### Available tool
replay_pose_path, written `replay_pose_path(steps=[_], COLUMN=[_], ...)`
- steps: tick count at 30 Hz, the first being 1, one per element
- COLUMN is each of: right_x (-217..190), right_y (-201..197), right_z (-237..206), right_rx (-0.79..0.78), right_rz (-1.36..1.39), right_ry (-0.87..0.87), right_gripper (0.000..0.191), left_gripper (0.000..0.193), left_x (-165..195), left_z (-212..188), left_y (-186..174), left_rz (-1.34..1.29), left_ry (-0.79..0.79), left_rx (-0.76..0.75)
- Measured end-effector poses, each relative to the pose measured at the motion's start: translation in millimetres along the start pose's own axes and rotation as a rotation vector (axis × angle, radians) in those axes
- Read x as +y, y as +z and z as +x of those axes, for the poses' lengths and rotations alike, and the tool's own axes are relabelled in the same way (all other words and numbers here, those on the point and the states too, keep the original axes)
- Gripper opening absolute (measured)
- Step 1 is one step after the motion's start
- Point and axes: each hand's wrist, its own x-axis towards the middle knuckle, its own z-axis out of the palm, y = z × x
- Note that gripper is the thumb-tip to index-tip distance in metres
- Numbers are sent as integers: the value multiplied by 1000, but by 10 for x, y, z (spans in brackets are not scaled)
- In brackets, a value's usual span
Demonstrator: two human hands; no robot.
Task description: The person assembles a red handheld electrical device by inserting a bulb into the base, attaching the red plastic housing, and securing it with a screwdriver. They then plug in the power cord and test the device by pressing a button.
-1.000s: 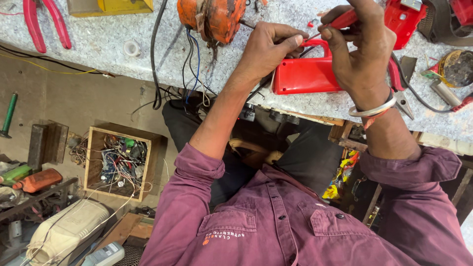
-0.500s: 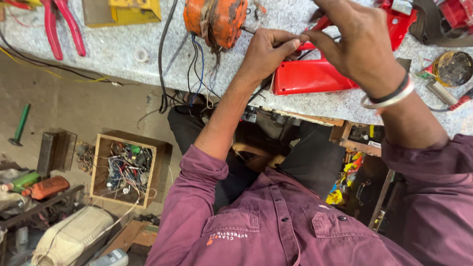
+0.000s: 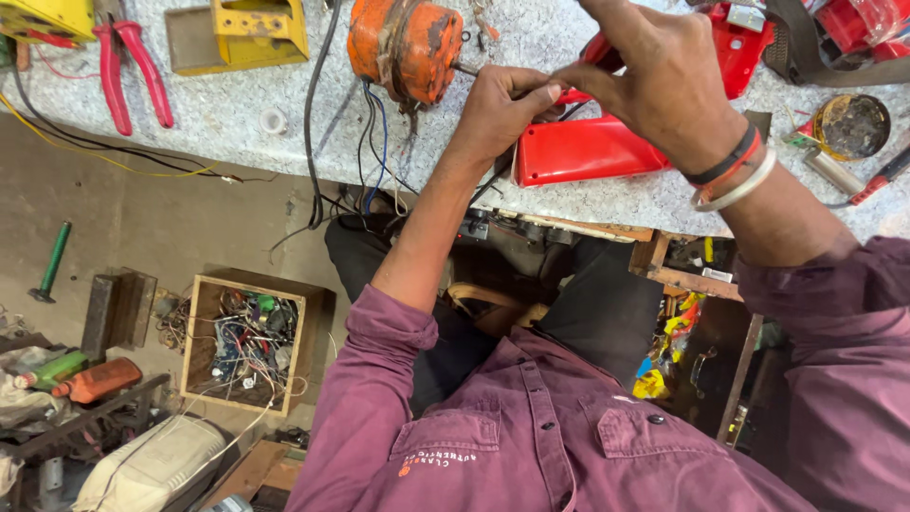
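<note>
One wooden box (image 3: 248,343) of wire bits on floor, near left. One red plastic cover (image 3: 588,150) on stone bench (image 3: 227,114), just under my hands. My left hand (image 3: 500,106) curled shut, my right hand (image 3: 664,81) pinched shut, fingertips meeting; thing between them too small to tell. One orange motor (image 3: 406,43) just left of fingers. One red pliers (image 3: 128,71) far left.

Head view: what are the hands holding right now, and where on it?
Both hands, left hand and right hand, pinch something small between their fingertips over the red casing; what it is cannot be told.
</note>
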Motion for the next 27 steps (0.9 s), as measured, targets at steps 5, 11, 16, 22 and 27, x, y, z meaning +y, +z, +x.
replay_pose_path(steps=[5,11,16,22,27], right_x=[-41,-188,-301,-432,-478], right_y=[2,17,-158,-76,149], right_z=[-21,-71,-381,-848,-1229], right_rx=[-35,30,163,244,346], right_rz=[124,74,-124,-42,-167], right_ry=[-60,-16,111,277,221], right_gripper=[74,62,24,19,22], left_gripper=[20,20,22,34,32], left_x=[-68,-41,257,649,841], left_z=[25,9,-100,-395,-538], left_y=[-17,24,263,570,686], left_rz=[-34,-84,26,448,644], left_ry=[27,-2,49,247,219], left_rx=[9,36,216,404,258])
